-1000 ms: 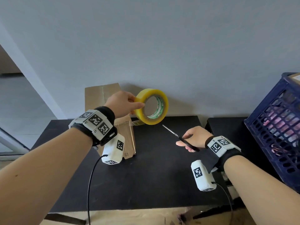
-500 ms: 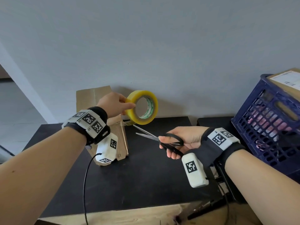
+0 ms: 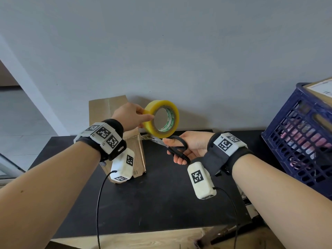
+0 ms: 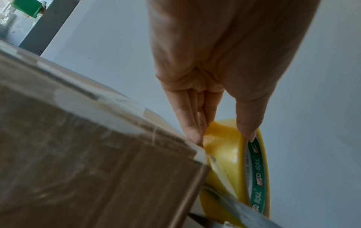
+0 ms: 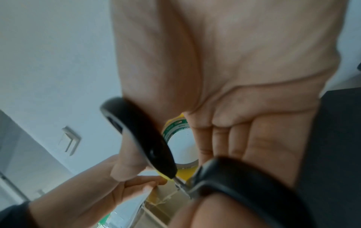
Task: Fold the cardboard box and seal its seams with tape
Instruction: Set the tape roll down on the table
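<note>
A brown cardboard box (image 3: 138, 155) stands on the black table (image 3: 143, 203), one flap (image 3: 107, 106) raised against the wall. My left hand (image 3: 133, 116) pinches a yellow tape roll (image 3: 162, 121) in the air just right of the box, with a clear strip running from the roll down to the box corner (image 4: 199, 154). My right hand (image 3: 188, 146) grips black-handled scissors (image 3: 177, 147), thumb and fingers through the loops (image 5: 140, 135). The blades (image 3: 156, 140) reach under the roll at the stretched strip. The left wrist view shows the tape roll (image 4: 230, 155) and blades (image 4: 240, 206) beside the box.
A dark blue plastic crate (image 3: 303, 139) with pink and white items and a cardboard parcel (image 3: 321, 87) on top stands at the right. A grey wall (image 3: 161, 51) rises directly behind the table. Cables hang from both wrist cameras over the table's front edge.
My right hand has carried the scissors left and up, from mid-table to under the tape roll, with the blades now at the stretched strip. My left hand keeps the roll beside the box.
</note>
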The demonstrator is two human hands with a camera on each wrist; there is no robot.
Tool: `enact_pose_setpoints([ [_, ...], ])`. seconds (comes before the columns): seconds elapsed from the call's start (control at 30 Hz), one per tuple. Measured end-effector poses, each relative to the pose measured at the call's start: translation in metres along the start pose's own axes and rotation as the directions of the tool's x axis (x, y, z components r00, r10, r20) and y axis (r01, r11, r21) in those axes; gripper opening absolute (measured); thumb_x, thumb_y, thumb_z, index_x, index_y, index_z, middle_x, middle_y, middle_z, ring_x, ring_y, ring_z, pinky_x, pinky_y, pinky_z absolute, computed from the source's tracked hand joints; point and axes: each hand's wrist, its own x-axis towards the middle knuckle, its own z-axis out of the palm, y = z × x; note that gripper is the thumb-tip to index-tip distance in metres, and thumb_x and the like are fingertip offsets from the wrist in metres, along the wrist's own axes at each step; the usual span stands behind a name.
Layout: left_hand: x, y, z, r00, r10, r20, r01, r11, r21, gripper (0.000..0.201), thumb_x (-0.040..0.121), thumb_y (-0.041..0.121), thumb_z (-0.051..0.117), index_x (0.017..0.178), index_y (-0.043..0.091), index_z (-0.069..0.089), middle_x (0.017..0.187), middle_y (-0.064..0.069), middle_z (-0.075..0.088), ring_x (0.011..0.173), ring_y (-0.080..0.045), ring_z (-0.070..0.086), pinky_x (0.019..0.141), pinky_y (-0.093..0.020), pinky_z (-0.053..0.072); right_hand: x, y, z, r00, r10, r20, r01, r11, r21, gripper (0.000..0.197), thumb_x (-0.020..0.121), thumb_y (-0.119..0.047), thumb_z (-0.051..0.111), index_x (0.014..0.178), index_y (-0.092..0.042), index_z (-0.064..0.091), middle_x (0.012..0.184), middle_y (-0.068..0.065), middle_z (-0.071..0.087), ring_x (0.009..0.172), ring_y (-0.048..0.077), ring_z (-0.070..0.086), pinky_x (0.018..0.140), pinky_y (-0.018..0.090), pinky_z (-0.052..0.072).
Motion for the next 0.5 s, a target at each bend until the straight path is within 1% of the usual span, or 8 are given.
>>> enact_pose_setpoints([
  [0.1, 0.0003, -0.0005, -0.0004, 1.000, 0.002, 0.003, -0.002, 1.000, -0.002, 0.045, 0.081, 0.052, 0.064, 0.108, 0.016, 0.066, 0.086, -0.001, 0.073, 0.082, -0.015, 0.069, 0.089, -0.041, 0.054, 0.0019, -0.0009, 0.0002, 1.000, 0.000, 0.005, 0.000, 1.000, -0.001, 0.041, 0.088, -0.048, 0.056, 0.086, -0.007, 0.054, 0.066, 0.009, 0.055, 0.045, 0.011, 0.054, 0.046, 0.018, 0.049],
  [0.27, 0.0004, -0.0004, -0.0008, 1.000, 0.005, 0.003, -0.005, 1.000, 0.010, 0.048, 0.080, 0.054, 0.063, 0.109, 0.016, 0.066, 0.086, 0.000, 0.073, 0.084, -0.015, 0.069, 0.089, -0.040, 0.054, 0.0044, -0.0016, 0.0016, 0.999, -0.028, 0.016, 0.028, 0.999, -0.037, 0.038, 0.091, -0.045, 0.052, 0.085, -0.008, 0.053, 0.064, 0.007, 0.053, 0.045, 0.009, 0.051, 0.044, 0.016, 0.046],
  [0.5, -0.0028, 0.0017, -0.0016, 1.000, 0.003, -0.001, -0.003, 0.999, 0.042, 0.049, 0.081, 0.055, 0.062, 0.110, 0.016, 0.065, 0.087, 0.000, 0.072, 0.086, -0.015, 0.068, 0.089, -0.039, 0.053, 0.0065, -0.0041, 0.0027, 0.998, -0.067, 0.012, 0.068, 0.993, -0.094, 0.034, 0.093, -0.039, 0.052, 0.082, -0.007, 0.052, 0.051, 0.001, 0.054, 0.039, 0.005, 0.048, 0.040, 0.014, 0.042],
])
